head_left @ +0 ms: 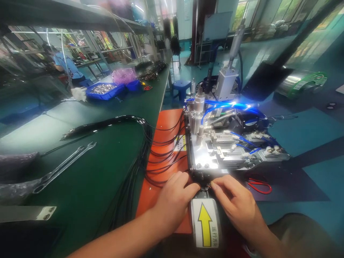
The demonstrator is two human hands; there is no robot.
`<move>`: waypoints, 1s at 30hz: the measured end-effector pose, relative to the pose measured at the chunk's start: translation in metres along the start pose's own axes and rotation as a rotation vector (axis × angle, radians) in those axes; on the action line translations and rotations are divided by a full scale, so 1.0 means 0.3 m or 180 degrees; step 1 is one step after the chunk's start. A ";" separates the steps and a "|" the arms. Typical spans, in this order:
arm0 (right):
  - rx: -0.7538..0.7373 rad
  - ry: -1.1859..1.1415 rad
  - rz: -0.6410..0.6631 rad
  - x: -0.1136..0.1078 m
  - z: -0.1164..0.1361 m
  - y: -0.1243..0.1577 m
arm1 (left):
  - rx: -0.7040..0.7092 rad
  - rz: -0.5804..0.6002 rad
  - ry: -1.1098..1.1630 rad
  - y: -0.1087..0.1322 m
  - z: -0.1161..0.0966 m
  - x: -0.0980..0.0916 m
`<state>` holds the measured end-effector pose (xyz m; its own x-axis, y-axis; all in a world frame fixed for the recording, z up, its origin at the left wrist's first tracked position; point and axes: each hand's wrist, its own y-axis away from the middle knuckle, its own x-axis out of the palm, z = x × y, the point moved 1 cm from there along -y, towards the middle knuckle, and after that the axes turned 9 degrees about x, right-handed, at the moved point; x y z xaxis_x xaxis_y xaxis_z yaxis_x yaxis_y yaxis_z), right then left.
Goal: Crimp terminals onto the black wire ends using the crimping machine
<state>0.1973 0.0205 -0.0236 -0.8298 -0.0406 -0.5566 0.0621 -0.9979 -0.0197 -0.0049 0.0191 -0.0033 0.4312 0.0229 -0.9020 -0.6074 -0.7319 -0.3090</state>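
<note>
My left hand [176, 195] is closed at the front of the machine [204, 154], thumb and forefinger pinched over the dark track. One of the thin black cables [161, 168] runs up to its fingers. Opposite it, a small gap away, my right hand [235, 200] pinches a tiny metallic piece mostly hidden by the fingertips. Below both hands lies a label with a yellow arrow [204, 222] on the track. More black cables cross the orange plate [166, 125] into the machine's left side.
On the green bench [107, 172] lie a cable bundle [107, 122], wrenches [67, 166] and a blue tray of small metal parts [103, 91]. Red-handled scissors or pliers [259, 186] lie right of the machine. A wire spool [303, 84] stands further back. Another person [67, 66] works at far left.
</note>
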 end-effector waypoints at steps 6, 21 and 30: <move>0.0341 -0.0014 0.0092 0.002 0.013 -0.006 | -0.0005 -0.0024 0.0024 -0.001 -0.002 -0.001; 0.0952 -0.0739 0.0570 0.003 -0.013 0.007 | 0.0004 -0.0021 0.0092 -0.004 -0.002 -0.008; 0.0704 -0.0488 0.0585 0.006 0.006 -0.003 | 0.0013 0.0063 0.0028 0.004 -0.004 -0.006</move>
<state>0.1949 0.0211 -0.0231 -0.8909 -0.2114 -0.4021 0.1104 -0.9593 0.2598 -0.0055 0.0175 -0.0016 0.4249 0.0026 -0.9052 -0.6185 -0.7293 -0.2924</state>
